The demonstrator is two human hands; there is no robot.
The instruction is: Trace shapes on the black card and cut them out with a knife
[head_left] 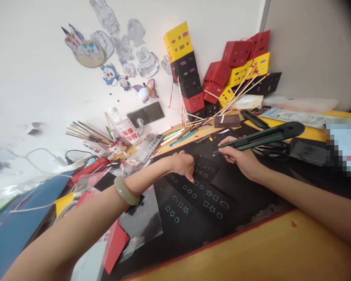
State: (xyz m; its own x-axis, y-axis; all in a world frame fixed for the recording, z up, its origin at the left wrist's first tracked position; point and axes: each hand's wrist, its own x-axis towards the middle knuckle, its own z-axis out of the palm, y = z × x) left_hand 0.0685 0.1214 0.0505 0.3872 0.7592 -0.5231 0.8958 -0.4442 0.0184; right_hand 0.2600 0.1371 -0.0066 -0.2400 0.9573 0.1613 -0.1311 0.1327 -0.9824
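A dark green utility knife (260, 136) rests in my right hand (241, 158), gripped near its blade end by closed fingers. Its blade end points left, over the black mat (169, 249). My left hand (183, 166) has its fingers curled, one fingertip pressing down on a sheet of black card (199, 195). Rows of light blue outlines, including stars, squares and circles, are drawn on that card. Just beyond the left fingertip lies a small piece of black card (207, 166) with cut shapes. A pale bangle (125, 191) circles my left wrist.
Stacked yellow, black and red paper boxes (190, 74) lean against the wall, with thin sticks (240, 95) beside them. A second cutter (254, 119) lies behind the knife. Clear plastic sheets (140, 218) and red paper (117, 246) lie left. A brush cup (117, 146) stands behind.
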